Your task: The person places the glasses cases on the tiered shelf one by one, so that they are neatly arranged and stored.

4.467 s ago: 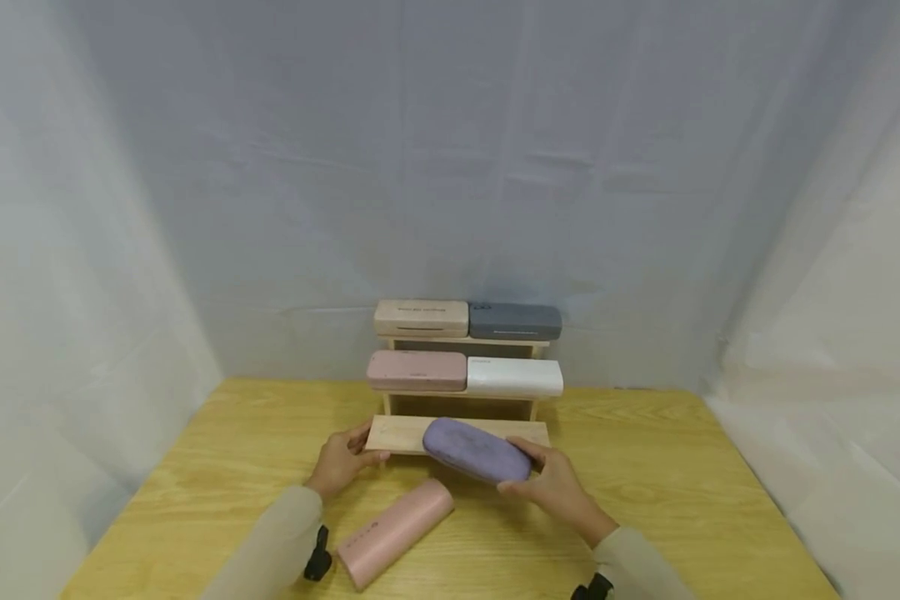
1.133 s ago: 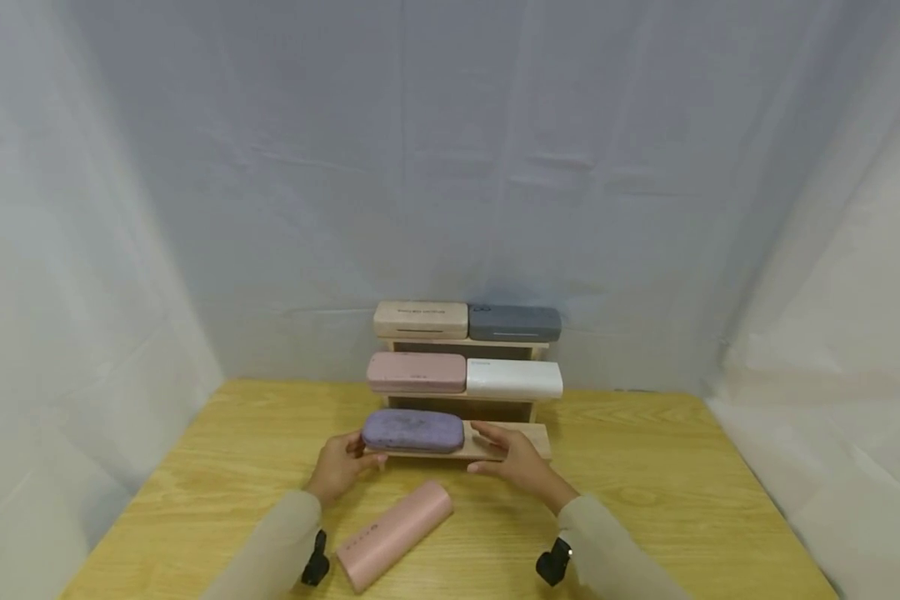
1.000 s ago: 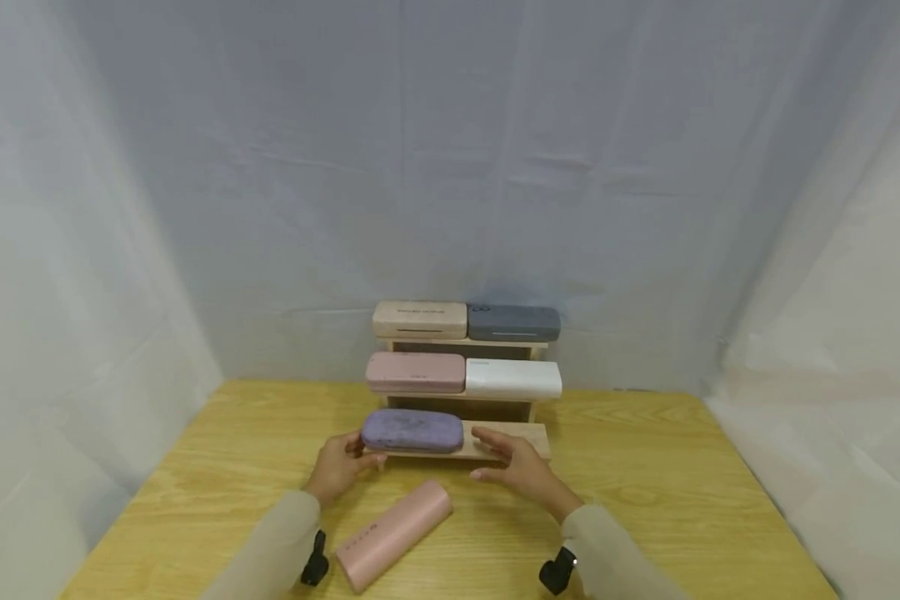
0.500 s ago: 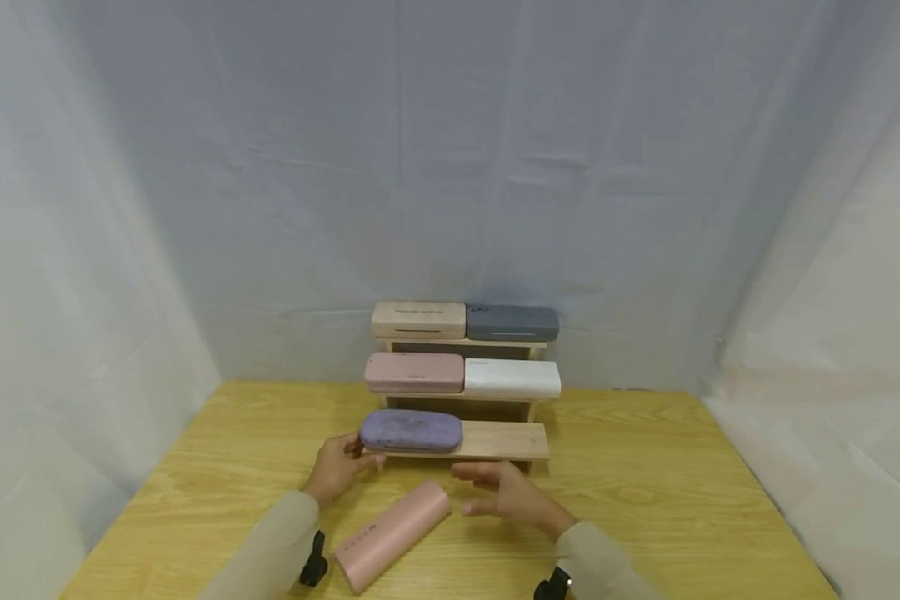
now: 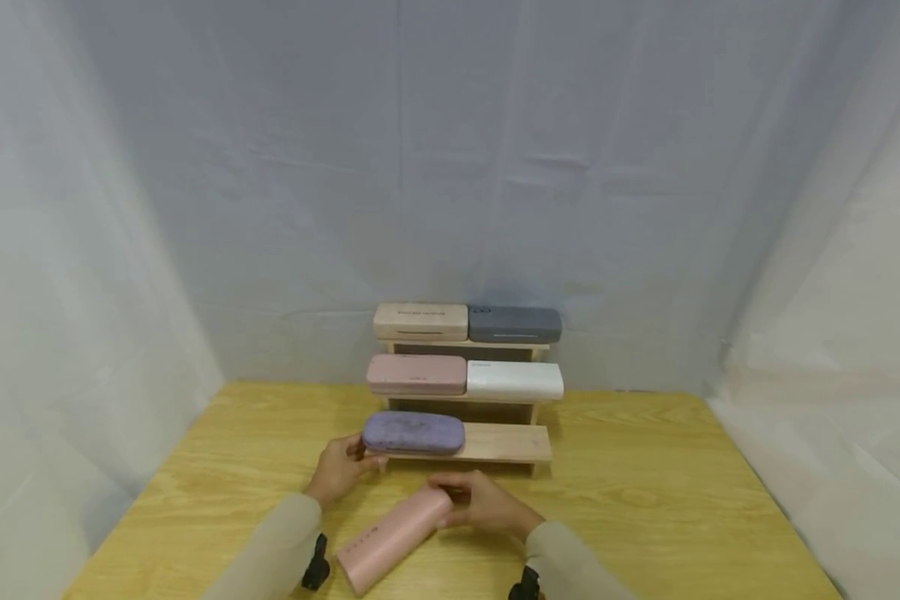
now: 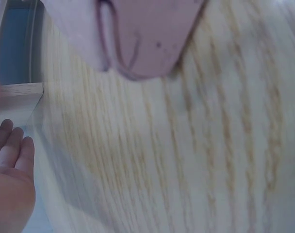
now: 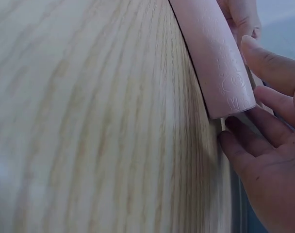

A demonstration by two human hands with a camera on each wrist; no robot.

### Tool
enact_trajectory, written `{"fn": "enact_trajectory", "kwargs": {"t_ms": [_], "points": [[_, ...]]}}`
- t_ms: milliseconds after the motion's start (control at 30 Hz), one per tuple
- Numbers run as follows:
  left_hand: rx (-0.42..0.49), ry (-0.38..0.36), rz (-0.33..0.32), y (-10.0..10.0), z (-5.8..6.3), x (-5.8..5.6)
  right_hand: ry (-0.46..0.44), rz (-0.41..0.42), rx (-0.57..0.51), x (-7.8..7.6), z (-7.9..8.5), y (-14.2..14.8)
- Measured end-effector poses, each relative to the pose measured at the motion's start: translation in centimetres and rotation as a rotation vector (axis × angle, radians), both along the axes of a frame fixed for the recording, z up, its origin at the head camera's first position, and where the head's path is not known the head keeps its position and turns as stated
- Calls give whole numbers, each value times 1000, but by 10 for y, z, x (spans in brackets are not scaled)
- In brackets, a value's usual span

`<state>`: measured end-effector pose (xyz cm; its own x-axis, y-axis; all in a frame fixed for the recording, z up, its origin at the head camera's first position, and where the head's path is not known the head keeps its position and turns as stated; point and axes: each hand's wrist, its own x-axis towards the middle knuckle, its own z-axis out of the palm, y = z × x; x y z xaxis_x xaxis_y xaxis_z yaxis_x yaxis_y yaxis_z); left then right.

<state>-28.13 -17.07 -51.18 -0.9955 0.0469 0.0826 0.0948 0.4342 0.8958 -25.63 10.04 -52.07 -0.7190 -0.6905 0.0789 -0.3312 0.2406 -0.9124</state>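
Note:
In the head view a pink glasses case (image 5: 392,543) lies slantwise on the table, its flap end close up in the left wrist view. My right hand (image 5: 492,505) curls its fingers and thumb round the case's far right end. The right wrist view has the fingers (image 7: 235,141) behind that end and the thumb along its side. My left hand (image 5: 337,471) holds the left end of the lowest step of a three-tier wooden stand (image 5: 510,442). Beside those fingers, a purple glasses case (image 5: 414,432) sits on that step's left half.
On the middle step are a dusty-pink case (image 5: 417,374) and a white case (image 5: 515,379). The top step bears a beige case (image 5: 421,322) and a grey-blue case (image 5: 515,324). White curtains (image 5: 450,167) enclose the yellow wooden table (image 5: 645,500).
The purple case has been set on the lowest step and let go. My right hand has since come down and left to the pink case's end. My left hand stays at the stand.

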Motion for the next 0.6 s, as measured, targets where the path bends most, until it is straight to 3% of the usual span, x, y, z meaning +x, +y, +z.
{"fn": "enact_trajectory", "kwargs": {"t_ms": [300,600], "points": [[-3,30,-1,1,1,-1,25,-7,110,-5,0,-5],[3,12,-3,1,1,1,65,-21,117,-3,-2,-3]]}}
